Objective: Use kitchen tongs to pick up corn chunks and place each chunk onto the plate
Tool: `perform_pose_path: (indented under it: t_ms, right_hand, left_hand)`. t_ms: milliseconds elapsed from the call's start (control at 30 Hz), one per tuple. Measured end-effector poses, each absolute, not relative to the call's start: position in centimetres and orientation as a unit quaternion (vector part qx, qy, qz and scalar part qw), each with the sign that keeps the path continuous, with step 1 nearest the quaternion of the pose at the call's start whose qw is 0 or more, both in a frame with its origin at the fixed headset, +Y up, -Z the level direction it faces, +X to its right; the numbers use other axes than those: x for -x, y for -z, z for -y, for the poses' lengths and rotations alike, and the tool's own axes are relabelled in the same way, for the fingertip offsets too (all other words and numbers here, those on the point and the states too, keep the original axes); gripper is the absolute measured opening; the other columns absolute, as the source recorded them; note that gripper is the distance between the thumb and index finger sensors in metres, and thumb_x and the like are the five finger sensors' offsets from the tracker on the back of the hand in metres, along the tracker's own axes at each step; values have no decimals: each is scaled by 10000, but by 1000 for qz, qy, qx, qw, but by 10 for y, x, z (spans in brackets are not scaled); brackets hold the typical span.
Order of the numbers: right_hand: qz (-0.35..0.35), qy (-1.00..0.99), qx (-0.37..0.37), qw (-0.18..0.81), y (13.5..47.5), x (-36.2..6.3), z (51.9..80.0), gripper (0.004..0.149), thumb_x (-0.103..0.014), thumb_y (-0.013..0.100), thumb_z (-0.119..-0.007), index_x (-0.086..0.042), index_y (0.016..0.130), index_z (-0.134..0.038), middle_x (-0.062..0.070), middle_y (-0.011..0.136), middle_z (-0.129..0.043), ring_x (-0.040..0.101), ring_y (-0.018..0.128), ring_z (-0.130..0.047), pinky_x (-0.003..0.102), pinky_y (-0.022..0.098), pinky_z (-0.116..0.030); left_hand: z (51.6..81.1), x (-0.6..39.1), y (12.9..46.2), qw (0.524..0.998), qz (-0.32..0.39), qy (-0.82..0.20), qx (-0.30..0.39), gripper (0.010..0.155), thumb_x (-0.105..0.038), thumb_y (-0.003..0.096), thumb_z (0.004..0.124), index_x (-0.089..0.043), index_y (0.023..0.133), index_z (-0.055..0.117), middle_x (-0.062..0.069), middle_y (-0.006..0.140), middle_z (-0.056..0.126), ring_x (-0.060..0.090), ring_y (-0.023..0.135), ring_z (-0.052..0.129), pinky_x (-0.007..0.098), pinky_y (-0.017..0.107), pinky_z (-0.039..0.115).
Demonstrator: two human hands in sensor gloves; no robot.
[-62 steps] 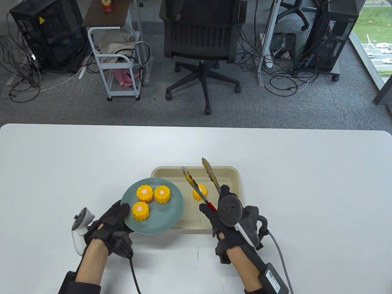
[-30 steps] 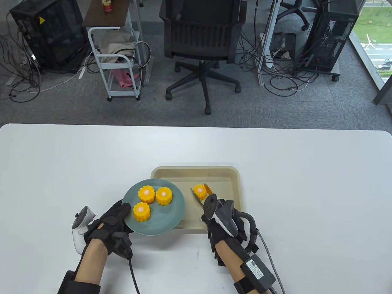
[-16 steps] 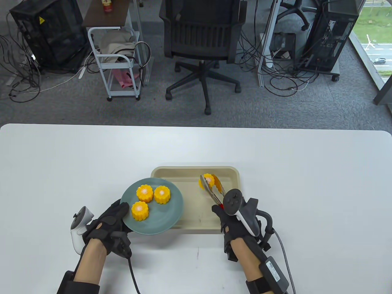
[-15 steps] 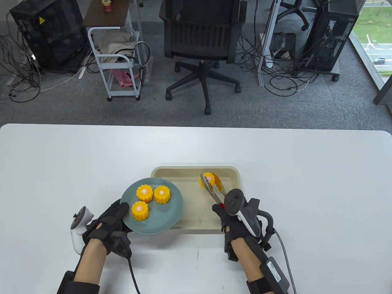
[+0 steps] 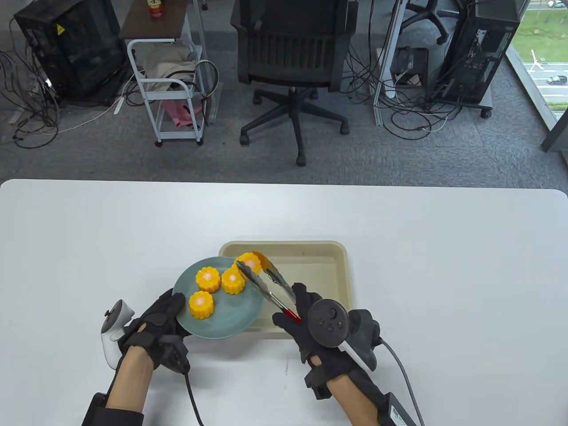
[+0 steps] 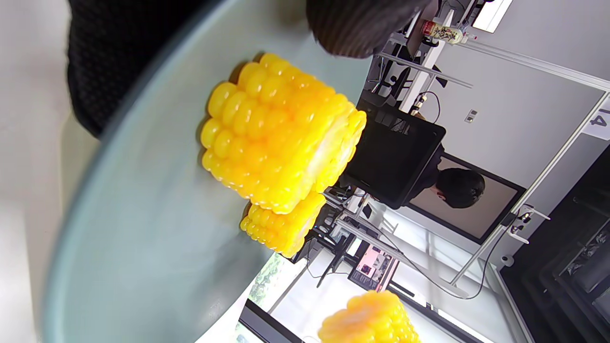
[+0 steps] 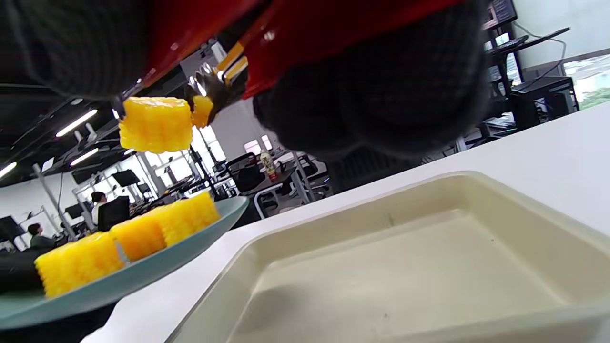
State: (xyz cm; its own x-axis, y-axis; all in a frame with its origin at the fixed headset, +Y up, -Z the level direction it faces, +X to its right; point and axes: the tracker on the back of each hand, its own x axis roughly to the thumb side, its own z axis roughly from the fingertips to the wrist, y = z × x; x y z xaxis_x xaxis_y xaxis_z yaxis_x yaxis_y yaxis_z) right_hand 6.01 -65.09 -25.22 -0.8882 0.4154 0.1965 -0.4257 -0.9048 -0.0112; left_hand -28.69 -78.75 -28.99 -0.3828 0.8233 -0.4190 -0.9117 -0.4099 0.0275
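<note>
The right hand (image 5: 319,328) has its fingers curled tight round the red handles of the kitchen tongs (image 5: 266,284), squeezing the two arms together, and between the tips sits the last corn chunk (image 5: 249,262), clamped and clear of any surface. In the right wrist view it hangs in the air, well above the plate's rim. Half a second ago that chunk was over the far side of the beige tray (image 5: 328,266); now it has swung across to the left and hovers over the far right edge of the blue-green plate (image 5: 235,315), just beside the nearest of the three chunks already resting there (they sit in a loose cluster on the plate's left half). The tray behind it shows nothing left inside.

Over on the other side, the left hand (image 5: 153,321) grips the plate's near-left rim, thumb over the edge and fingers underneath, and the plate has barely shifted across these last two seconds.

So the carry looks done and only the drop remains. My read: lower the chunk, ease the squeeze, and the fourth piece lands, with the risk that it bumps its neighbour or rolls off the rim.
</note>
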Motion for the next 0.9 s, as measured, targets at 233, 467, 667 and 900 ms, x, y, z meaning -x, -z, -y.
perform_pose_path:
  t_ms: [233, 467, 667, 900]
  right_hand:
    - [-1, -978, -131, 164, 245, -42, 659, 749, -671, 395, -788, -281, 1023, -666, -19, 879, -936, 162, 453, -1073, 357, 326, -932]
    - [-32, -982, -139, 127, 245, -35, 667, 750, -668, 395, -793, -283, 1025, -663, -21, 885, -931, 172, 466, -1063, 366, 339, -921]
    - [-39, -980, -144, 135, 244, -32, 669, 757, -666, 401, -781, -270, 1032, -644, -25, 893, -915, 177, 481, -1052, 371, 348, -913]
    - [-42, -976, -146, 155, 243, -34, 665, 797, -689, 404, -754, -243, 1047, -602, -28, 912, -890, 178, 495, -1045, 369, 354, -913]
  left_hand:
    - [788, 287, 289, 525, -125, -823, 174, 573, -309, 540, 631, -143, 1071, 496, 216, 926, 770, 441, 721, 998, 532, 474, 931]
    - [788, 287, 289, 524, -125, -824, 176, 572, -308, 540, 630, -144, 1071, 497, 215, 925, 771, 440, 720, 1000, 531, 472, 933]
    - [788, 287, 289, 516, -121, -829, 180, 572, -309, 540, 630, -145, 1071, 496, 214, 926, 771, 440, 721, 999, 530, 474, 933]
    - [789, 287, 290, 523, -122, -824, 183, 572, -311, 540, 631, -151, 1073, 495, 210, 932, 767, 437, 730, 995, 532, 480, 929]
